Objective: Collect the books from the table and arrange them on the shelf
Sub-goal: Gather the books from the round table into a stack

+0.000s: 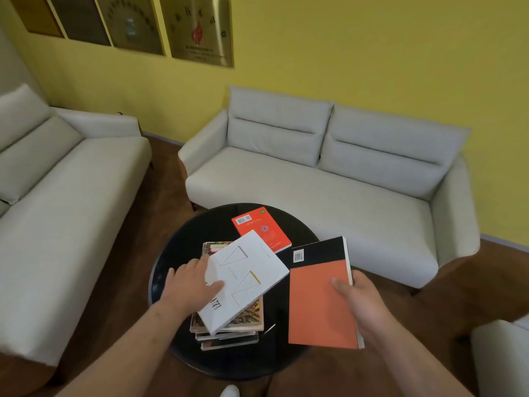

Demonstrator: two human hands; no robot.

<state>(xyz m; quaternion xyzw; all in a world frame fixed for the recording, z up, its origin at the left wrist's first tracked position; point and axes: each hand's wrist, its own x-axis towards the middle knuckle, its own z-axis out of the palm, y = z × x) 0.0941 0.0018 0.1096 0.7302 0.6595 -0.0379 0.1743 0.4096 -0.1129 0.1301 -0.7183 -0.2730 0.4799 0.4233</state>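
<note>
A round black table (171,253) carries a stack of books (229,336). A white book (249,279) lies askew on top of the stack. My left hand (190,285) grips the white book's left edge, thumb on the cover. My right hand (357,302) holds an orange and black book (317,302) above the table's right side, back cover up with a barcode. A red book (262,229) lies flat at the table's far side, apart from the stack.
A pale grey sofa (329,181) stands behind the table against the yellow wall. A second sofa (57,181) is at the left. A pale seat corner (501,356) shows at lower right. Brown wooden floor surrounds the table. No shelf is in view.
</note>
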